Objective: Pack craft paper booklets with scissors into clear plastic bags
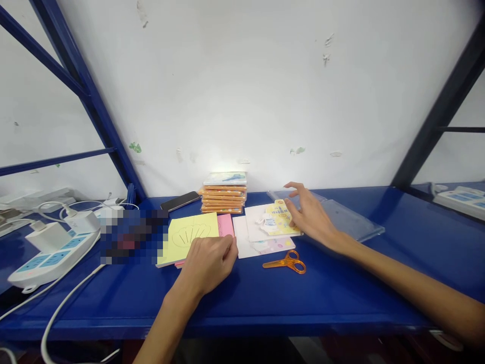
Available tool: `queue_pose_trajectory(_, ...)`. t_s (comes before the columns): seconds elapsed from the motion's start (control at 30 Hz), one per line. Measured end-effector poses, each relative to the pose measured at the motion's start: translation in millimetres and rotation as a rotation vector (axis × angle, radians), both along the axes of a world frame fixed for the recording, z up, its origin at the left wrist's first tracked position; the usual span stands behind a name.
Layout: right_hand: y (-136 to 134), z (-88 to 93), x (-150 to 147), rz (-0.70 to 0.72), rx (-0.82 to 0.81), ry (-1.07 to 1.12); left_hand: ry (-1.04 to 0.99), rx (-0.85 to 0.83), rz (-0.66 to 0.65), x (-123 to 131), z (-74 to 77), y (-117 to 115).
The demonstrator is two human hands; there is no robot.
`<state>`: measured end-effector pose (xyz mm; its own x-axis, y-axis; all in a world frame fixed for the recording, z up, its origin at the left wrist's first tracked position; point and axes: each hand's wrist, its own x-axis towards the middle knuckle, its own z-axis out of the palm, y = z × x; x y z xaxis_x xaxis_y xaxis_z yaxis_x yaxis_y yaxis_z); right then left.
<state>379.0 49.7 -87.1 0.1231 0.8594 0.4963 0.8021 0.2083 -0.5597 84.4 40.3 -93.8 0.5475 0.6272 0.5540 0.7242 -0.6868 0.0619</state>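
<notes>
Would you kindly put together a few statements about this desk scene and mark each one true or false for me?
1. The orange scissors lie on the blue table. True.
2. The left hand is at the lower right corner of the yellow sheet. True.
3. The right hand grips the orange scissors. False: it is at the printed yellow card, and the scissors lie loose.
4. A dark phone lies to the left of the stack of orange packets, as seen here. True.
5. The yellow sheet is blank. False: an outline with several lines inside is drawn on it.
</notes>
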Motion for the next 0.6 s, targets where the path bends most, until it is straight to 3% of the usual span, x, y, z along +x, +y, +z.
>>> queue_pose_trajectory(0.17,-1.9,3.1,0.0,-0.007,-0.006,-0.005,0.021,-0.024,0.022,-2.1,4.0,-2.7)
queue_pose_trajectory(0.3,-5.0,9.2,-0.6,-0.034,0.01,-0.025,0.08,-0.081,0.098,-20.3,27.4,-6.2)
queue_pose_trajectory(0.47,-7.8,19.5,-1.3,-0.069,-0.008,-0.114,0.049,-0.177,0.497,-67.6,62.9,-7.1)
queue_pose_trajectory(0.6,-5.3,23.8,2.0,-0.171,-0.131,-0.357,0.027,-0.32,0.764,-102.4,63.1,-0.1)
